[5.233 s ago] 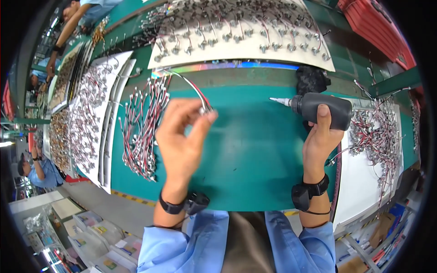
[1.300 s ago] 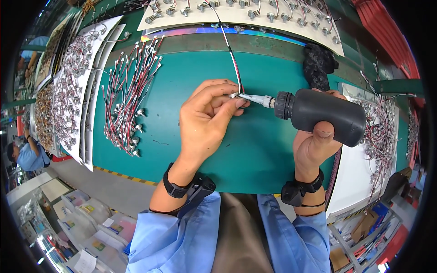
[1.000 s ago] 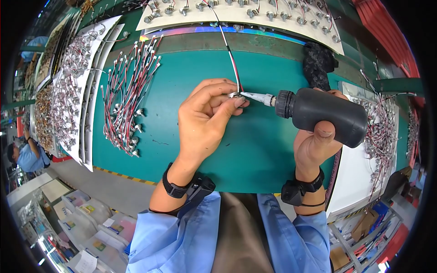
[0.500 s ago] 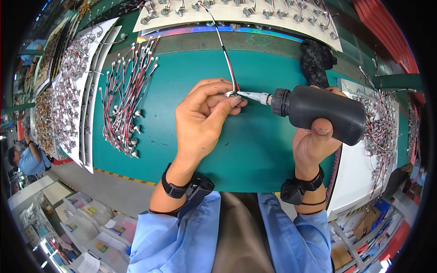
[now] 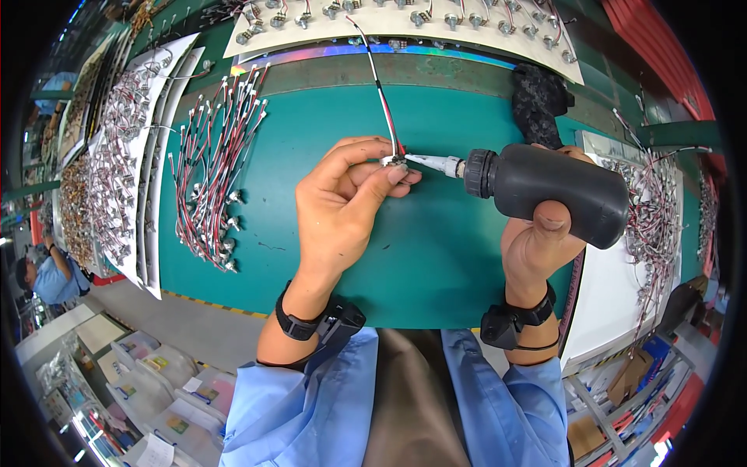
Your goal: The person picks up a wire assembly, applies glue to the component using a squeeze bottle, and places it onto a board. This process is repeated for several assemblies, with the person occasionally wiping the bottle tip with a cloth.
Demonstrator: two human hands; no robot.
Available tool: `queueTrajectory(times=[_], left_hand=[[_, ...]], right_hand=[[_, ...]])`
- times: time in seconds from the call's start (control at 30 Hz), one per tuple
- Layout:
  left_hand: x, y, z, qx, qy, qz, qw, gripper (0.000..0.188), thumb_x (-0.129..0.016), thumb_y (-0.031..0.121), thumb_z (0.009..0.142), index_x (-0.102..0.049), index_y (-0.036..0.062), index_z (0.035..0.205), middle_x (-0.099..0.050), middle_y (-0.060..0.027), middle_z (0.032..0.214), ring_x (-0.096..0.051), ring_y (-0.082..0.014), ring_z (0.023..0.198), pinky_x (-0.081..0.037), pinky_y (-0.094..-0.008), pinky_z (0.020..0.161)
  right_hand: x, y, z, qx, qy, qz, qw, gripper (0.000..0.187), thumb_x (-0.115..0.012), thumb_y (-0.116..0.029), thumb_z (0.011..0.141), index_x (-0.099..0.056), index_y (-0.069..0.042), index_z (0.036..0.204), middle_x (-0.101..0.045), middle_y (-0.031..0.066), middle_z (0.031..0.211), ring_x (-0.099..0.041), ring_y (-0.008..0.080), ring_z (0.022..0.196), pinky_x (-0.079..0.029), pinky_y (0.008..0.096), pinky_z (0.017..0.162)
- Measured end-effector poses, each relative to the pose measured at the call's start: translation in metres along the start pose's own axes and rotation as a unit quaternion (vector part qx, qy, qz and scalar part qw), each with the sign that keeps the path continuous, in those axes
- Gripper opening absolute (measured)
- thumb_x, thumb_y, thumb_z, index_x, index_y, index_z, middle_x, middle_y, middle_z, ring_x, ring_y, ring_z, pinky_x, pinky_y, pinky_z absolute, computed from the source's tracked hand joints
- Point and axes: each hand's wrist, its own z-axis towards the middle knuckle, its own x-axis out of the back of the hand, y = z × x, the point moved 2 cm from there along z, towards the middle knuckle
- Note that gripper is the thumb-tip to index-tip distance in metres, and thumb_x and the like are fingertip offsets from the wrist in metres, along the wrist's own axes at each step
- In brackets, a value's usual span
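Observation:
Between thumb and fingers, my left hand (image 5: 340, 204) pinches a small metal potentiometer (image 5: 391, 160). Its red, black and white wires (image 5: 380, 93) stretch up and away from me, ending in a small white connector. A black squeeze bottle (image 5: 559, 193) lies on its side in my right hand (image 5: 537, 245), thumb on the near side and fingers mostly hidden behind it. The bottle's whitish tapered nozzle (image 5: 436, 163) points left, with its tip at or very near the potentiometer's wire joints; I cannot tell whether it touches.
A bundle of wired potentiometers (image 5: 214, 171) lies left on the green mat (image 5: 436, 265). Boards with more parts stand at the far edge (image 5: 498, 48), left (image 5: 152, 179) and right (image 5: 599, 303). A dark crumpled cloth (image 5: 537, 105) lies far right. Another person (image 5: 53, 276) is at far left.
My left hand has shifted very slightly left with the potentiometer, and the wire's far end leans a little differently. The bottle stays almost in place.

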Motion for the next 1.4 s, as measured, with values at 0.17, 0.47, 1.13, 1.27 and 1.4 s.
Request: queueTrajectory(times=[0.17, 0.47, 1.13, 1.27, 1.4], left_hand=[[0.0, 0.001, -0.001, 0.004, -0.001, 0.007, 1.0, 0.017, -0.051, -0.009, 0.079, -0.051, -0.0105, 0.096, -0.054, -0.0145, 0.099, -0.062, -0.0238, 0.082, -0.053, -0.0256, 0.068], [0.0, 0.001, -0.001, 0.01, -0.004, -0.002, 1.0, 0.021, -0.056, -0.001, 0.08, -0.051, -0.0075, 0.099, -0.059, -0.0161, 0.093, -0.063, -0.0251, 0.078, -0.053, -0.0286, 0.067], [0.002, 0.0, 0.0, 0.009, -0.01, -0.012, 1.0, 0.021, -0.053, -0.006, 0.08, -0.048, -0.0084, 0.1, -0.059, -0.0161, 0.092, -0.062, -0.0238, 0.081, -0.052, -0.0275, 0.07], [0.002, -0.001, 0.0, 0.007, -0.011, -0.009, 1.0, 0.022, -0.055, -0.005, 0.079, -0.049, -0.0085, 0.099, -0.058, -0.018, 0.095, -0.063, -0.0253, 0.078, -0.053, -0.0295, 0.069], [0.002, 0.001, -0.001, 0.006, -0.011, -0.009, 1.0, 0.021, -0.054, -0.006, 0.079, -0.048, -0.0083, 0.099, -0.059, -0.0177, 0.092, -0.062, -0.0237, 0.08, -0.053, -0.0281, 0.069]], right_hand=[[0.002, 0.002, 0.0, 0.008, -0.006, 0.003, 1.0, 0.066, -0.07, -0.031, 0.071, -0.035, -0.001, 0.118, -0.042, 0.013, 0.11, -0.053, 0.0274, 0.096, -0.047, 0.0385, 0.082], [0.008, 0.005, 0.006, 0.046, -0.018, -0.07, 0.996, 0.061, -0.075, -0.019, 0.066, -0.042, 0.003, 0.111, -0.052, 0.0116, 0.099, -0.052, 0.0212, 0.087, -0.044, 0.0351, 0.081], [0.001, -0.003, 0.003, 0.007, -0.006, -0.025, 1.0, 0.072, -0.064, -0.044, 0.072, -0.034, 0.001, 0.119, -0.042, 0.0139, 0.113, -0.052, 0.027, 0.099, -0.047, 0.0374, 0.083], [-0.001, -0.004, 0.003, -0.003, -0.009, -0.028, 1.0, 0.073, -0.065, -0.044, 0.071, -0.035, 0.001, 0.118, -0.042, 0.0134, 0.112, -0.052, 0.0272, 0.098, -0.047, 0.0369, 0.083], [-0.002, -0.004, 0.002, -0.039, 0.021, 0.037, 0.998, 0.076, -0.077, -0.035, 0.061, -0.038, 0.003, 0.114, -0.044, 0.0115, 0.108, -0.056, 0.0274, 0.089, -0.046, 0.0374, 0.078]])
